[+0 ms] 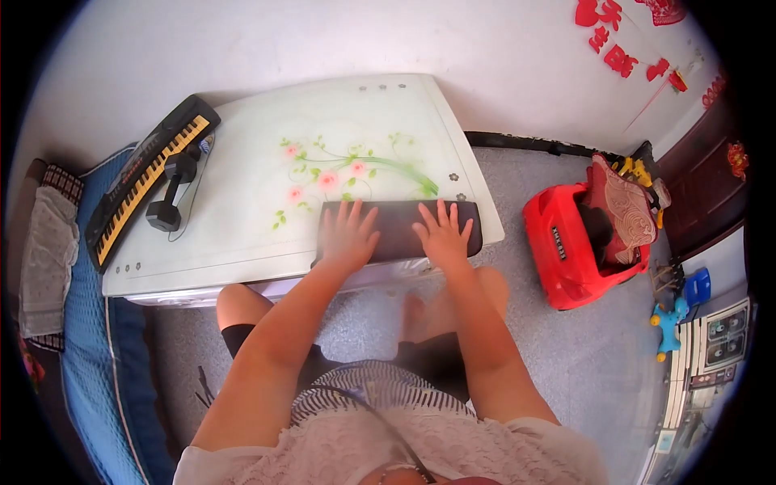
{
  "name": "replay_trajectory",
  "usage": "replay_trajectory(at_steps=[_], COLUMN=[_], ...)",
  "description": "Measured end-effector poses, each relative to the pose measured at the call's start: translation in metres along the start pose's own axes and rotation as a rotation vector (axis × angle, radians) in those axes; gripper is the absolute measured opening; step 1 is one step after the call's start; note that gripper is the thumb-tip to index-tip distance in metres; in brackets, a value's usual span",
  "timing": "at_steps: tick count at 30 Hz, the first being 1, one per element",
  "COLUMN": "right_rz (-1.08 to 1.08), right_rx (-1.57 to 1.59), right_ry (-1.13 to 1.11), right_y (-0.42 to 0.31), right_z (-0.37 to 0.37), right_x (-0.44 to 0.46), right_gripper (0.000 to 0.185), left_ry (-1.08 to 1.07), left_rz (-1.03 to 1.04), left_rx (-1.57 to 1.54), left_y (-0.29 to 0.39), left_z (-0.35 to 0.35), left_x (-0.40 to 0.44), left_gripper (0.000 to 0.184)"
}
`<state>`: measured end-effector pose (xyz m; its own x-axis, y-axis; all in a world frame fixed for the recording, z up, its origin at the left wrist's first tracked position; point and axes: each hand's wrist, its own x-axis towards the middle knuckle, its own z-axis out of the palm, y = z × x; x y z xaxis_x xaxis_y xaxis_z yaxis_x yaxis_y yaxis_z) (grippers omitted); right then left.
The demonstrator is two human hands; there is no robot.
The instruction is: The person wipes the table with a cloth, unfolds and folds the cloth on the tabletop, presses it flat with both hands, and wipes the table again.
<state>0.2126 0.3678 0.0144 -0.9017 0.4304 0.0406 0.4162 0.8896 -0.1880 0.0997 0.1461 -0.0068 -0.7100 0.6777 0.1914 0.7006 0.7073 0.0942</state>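
A dark, flat, oblong case [398, 234] lies along the near edge of the white table [234, 178]; its exact kind I cannot make out. My left hand [349, 237] rests flat on its left part, fingers spread. On its right part lies my right hand [444, 237], palm down with the fingers apart. Neither hand grips anything. Just beyond the case, pink flowers and green stems [356, 167] are printed on the tabletop.
A black electronic keyboard [149, 178] and a dark dumbbell [171, 191] lie at the table's left end. A red toy car [554, 250] stands on the floor to the right. Left of the table is a blue-covered seat [89, 347]. My knees are under the near edge.
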Motion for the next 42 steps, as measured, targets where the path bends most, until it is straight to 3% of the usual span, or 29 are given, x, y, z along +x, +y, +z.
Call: replay_trajectory(at_steps=[5, 6, 10, 13, 22, 28, 42], right_rz=[-0.002, -0.078, -0.054, -0.027, 0.043, 0.060, -0.180], right_rx=[-0.036, -0.055, -0.053, -0.057, -0.130, -0.145, -0.109], right_ry=[0.000, 0.204, 0.234, 0.190, 0.097, 0.011, -0.091], right_y=[0.012, 0.014, 0.026, 0.029, 0.026, 0.017, -0.085], right_z=[-0.001, 0.005, 0.015, 0.014, 0.011, 0.009, 0.026], right_x=[0.031, 0.036, 0.067, 0.090, 0.142, 0.139, 0.028], right_gripper=[0.061, 0.058, 0.058, 0.057, 0.059, 0.063, 0.071], left_ry=[-0.022, -0.008, -0.010, -0.096, -0.071, -0.159, -0.014], left_rz=[-0.010, -0.008, -0.028, -0.075, -0.099, -0.122, -0.168], left_rx=[-0.006, 0.000, -0.014, -0.036, -0.061, -0.028, -0.016], left_y=[0.006, 0.006, 0.008, 0.010, 0.004, 0.000, -0.070], left_z=[0.001, 0.004, 0.009, 0.005, 0.012, 0.005, -0.024], left_x=[0.029, 0.036, 0.069, 0.093, 0.131, 0.121, -0.032], left_gripper=[0.060, 0.060, 0.060, 0.061, 0.061, 0.059, 0.058])
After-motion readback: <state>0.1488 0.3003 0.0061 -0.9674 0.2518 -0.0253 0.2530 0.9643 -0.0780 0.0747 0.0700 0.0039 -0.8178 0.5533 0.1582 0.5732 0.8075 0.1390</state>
